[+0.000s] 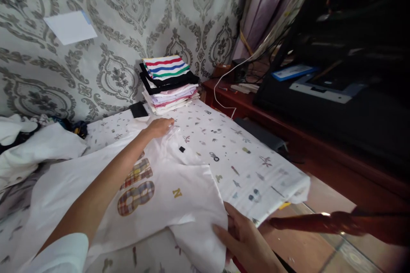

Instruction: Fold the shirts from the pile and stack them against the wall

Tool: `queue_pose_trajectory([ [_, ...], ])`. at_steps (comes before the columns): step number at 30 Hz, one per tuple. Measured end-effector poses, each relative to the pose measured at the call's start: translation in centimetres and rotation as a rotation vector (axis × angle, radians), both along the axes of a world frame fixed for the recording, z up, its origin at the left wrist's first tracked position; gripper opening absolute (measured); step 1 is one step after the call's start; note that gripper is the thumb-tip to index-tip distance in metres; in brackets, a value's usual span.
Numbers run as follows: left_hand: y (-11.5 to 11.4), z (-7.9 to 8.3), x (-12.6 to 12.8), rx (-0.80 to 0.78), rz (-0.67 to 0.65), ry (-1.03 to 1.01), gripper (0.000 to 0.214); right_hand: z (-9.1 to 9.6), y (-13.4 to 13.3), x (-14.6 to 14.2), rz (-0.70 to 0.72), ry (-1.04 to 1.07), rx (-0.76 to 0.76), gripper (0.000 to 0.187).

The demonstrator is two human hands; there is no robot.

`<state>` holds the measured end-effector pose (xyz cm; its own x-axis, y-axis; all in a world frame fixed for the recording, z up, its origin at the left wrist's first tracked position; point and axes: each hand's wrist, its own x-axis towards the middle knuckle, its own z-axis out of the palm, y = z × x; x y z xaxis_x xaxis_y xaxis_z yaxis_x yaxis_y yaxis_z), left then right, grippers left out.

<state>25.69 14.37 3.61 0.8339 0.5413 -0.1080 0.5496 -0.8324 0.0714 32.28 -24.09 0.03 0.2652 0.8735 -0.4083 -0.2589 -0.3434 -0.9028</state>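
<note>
A white T-shirt with a plaid "8" print lies spread on the patterned bed sheet. My left hand reaches far across it and rests on its far edge, fingers curled onto the cloth. My right hand is at the near edge of the bed, its fingers closed on the shirt's lower corner.
A stack of folded clothes topped by a striped shirt stands against the patterned wall. Loose white garments are piled at the left. A dark wooden cabinet with a black device and cables runs along the right. A red wooden bar juts in low right.
</note>
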Motion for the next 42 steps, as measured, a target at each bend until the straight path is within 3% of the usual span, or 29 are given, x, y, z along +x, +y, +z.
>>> queue_pose_trajectory([
  [4, 0.8, 0.9, 1.3, -0.078, 0.037, 0.052, 0.016, 0.3, -0.2, 0.1, 0.048, 0.052, 0.015, 0.039],
  [9, 0.3, 1.6, 1.8, -0.042, 0.086, -0.132, 0.026, 1.1, -0.2, 1.3, -0.02, 0.013, 0.046, 0.039],
  [12, -0.5, 0.5, 2.2, -0.002, 0.147, -0.336, 0.028, 1.7, -0.4, 2.0, -0.112, 0.005, 0.054, 0.039],
  [14, -1.0, -0.5, 2.4, -0.018, 0.158, -0.369, 0.027, 1.8, -0.7, 2.2, -0.138, 0.026, 0.037, 0.042],
  [19, -2.8, -2.1, 1.0, -0.269, 0.078, -0.419, 0.034, 1.3, -1.8, 1.4, -0.135, 0.03, 0.013, 0.056],
  [21, -4.3, -2.3, -0.4, -0.341, 0.022, -0.413, 0.036, 0.7, -2.3, 0.7, -0.112, 0.025, 0.023, 0.055],
  [25, -8.8, -1.4, -4.8, -0.319, -0.033, -0.41, 0.036, -0.5, -3.4, -0.5, -0.021, -0.054, -0.026, 0.046],
  [29, -14.3, 2.5, -11.7, -0.309, 0.051, -0.386, 0.027, 0.0, -4.1, -0.5, 0.04, -0.116, -0.033, 0.041],
  [32, -18.9, 5.8, -16.9, -0.482, 0.091, -0.174, 0.033, 1.2, -4.3, -0.3, 0.038, -0.019, -0.007, 0.036],
  [35, -23.8, 6.2, -19.8, -0.654, 0.022, -0.041, 0.028, 2.3, -3.6, -0.4, -0.001, 0.153, 0.019, 0.037],
  [36, -25.3, 5.5, -20.1, -0.612, 0.015, -0.059, 0.024, 2.6, -3.2, -0.5, -0.014, 0.205, 0.024, 0.038],
  [38, -27.6, 3.3, -20.3, -0.34, 0.044, -0.115, 0.02, 3.2, -2.3, -0.5, -0.026, 0.264, 0.033, 0.038],
  [40, -28.7, 1.0, -20.5, -0.025, 0.078, -0.089, 0.021, 3.9, -1.5, -0.3, -0.031, 0.258, 0.032, 0.038],
  [42, -28.7, -0.3, -21.5, 0.16, 0.109, -0.002, 0.02, 4.4, -1.0, 0.0, -0.045, 0.246, 0.026, 0.038],
])
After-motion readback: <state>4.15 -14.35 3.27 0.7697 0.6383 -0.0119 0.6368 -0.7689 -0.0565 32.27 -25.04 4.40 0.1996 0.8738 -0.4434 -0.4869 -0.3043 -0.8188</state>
